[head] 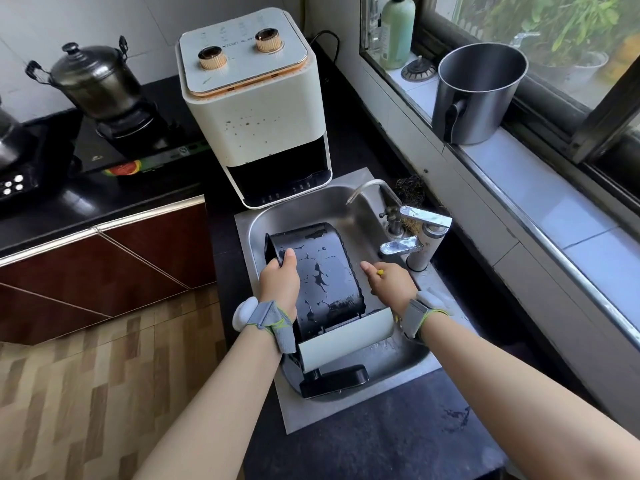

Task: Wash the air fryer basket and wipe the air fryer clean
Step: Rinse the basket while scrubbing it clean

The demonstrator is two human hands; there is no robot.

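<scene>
The black air fryer basket (325, 278) lies upside down in the steel sink (304, 206), its wet bottom facing up, its white front panel and black handle (334, 381) toward me. My left hand (278, 277) grips the basket's left rim. My right hand (389, 280) is at the basket's right side and holds something small with a yellow bit showing; what it is I cannot tell. The white air fryer (252, 109) stands on the counter behind the sink, its drawer slot empty and brown splashes on its front.
A curved spout and two tap levers (415, 230) stand at the sink's right. A dark scouring pad (410, 190) lies behind them. A steel pot (479, 93) and a green bottle (396, 31) sit on the windowsill. A lidded pot (93, 79) is on the stove at left.
</scene>
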